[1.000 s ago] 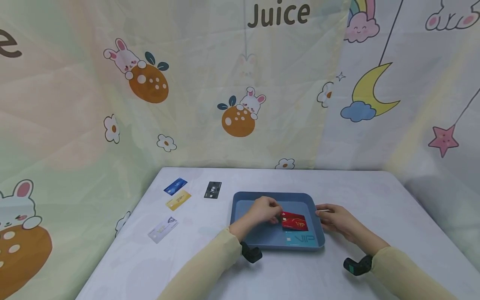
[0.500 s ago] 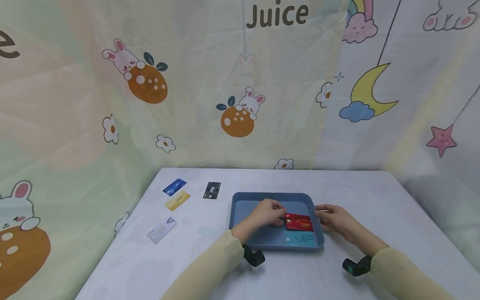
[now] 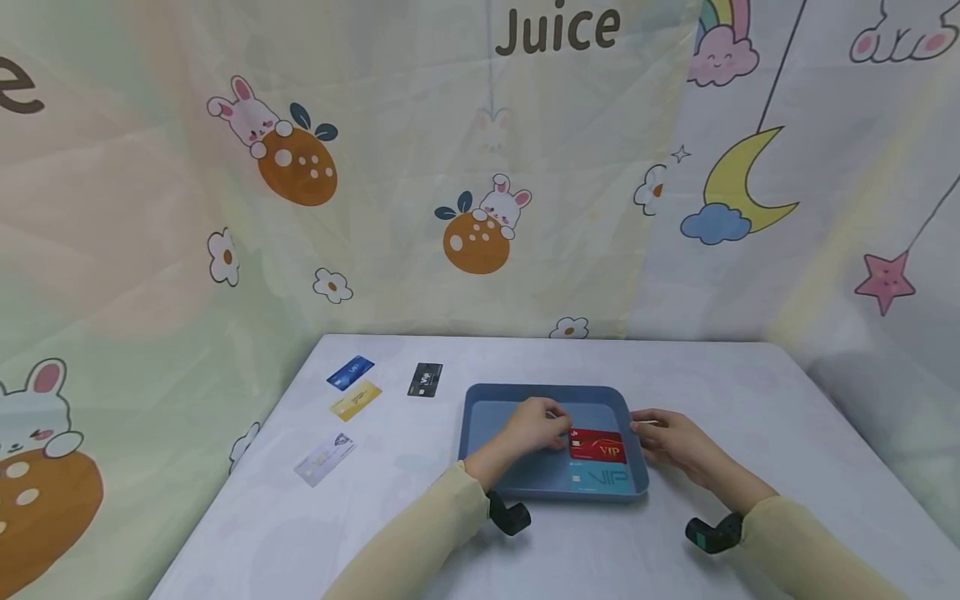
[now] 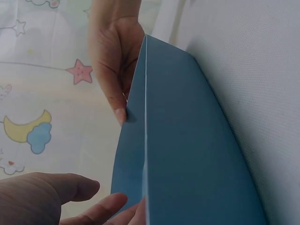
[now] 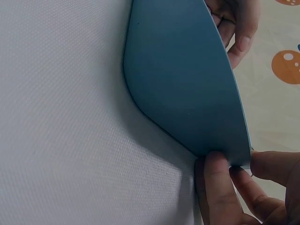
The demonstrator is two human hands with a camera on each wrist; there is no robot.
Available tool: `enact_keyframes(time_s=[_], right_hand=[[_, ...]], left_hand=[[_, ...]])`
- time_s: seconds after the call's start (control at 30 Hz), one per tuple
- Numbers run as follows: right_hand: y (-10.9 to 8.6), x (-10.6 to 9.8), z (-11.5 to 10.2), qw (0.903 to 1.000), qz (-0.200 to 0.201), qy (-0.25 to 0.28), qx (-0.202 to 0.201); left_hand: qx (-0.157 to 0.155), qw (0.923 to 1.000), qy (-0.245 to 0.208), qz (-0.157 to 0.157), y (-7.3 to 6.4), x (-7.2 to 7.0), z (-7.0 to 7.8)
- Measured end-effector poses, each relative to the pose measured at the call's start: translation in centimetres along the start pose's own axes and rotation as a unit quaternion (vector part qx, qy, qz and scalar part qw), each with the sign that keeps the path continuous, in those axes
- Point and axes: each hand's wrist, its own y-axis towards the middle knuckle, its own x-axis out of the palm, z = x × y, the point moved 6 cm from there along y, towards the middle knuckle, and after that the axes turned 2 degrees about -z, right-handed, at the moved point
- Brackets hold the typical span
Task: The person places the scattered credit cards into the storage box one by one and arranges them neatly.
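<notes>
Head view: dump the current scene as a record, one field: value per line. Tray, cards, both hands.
tray: blue, flat on the white table
cards in tray: red card, light-blue card on its near side; overlap unclear
cards on table, left of tray: dark-blue card, yellow card, pale card, black card
left hand: over tray, by the red card's left edge; contact unclear
right hand: holds the tray's right side

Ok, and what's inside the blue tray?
A red VIP card and, on its near side, a light-blue VIP card show in the right part of the blue tray. The left hand is over the floor, hiding whatever part lies beneath it.
</notes>
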Motion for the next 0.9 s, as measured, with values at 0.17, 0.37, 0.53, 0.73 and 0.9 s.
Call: enact_keyframes(time_s=[0.17, 0.37, 0.53, 0.73, 0.9], right_hand=[[0.00, 0.00, -0.06, 1.0000, 0.001, 0.000, -0.001], [-0.10, 0.04, -0.13, 1.0000, 0.000, -0.004, 0.002], [-0.13, 0.05, -0.15, 1.0000, 0.001, -0.006, 0.003], [-0.14, 0.04, -0.16, 1.0000, 0.002, -0.008, 0.004], [-0.12, 0.00, -0.22, 0.9999, 0.001, -0.011, 0.003]], left_hand=[[0.001, 1.0000, 0.001, 0.000, 0.01, -0.01, -0.06], [0.002, 1.0000, 0.006, -0.003, -0.20, -0.07, -0.10], [0.001, 1.0000, 0.007, -0.002, -0.37, -0.19, -0.11], [0.007, 0.9999, 0.013, -0.003, -0.38, -0.31, -0.07], [0.011, 0.9998, 0.014, -0.003, -0.47, -0.67, -0.07]])
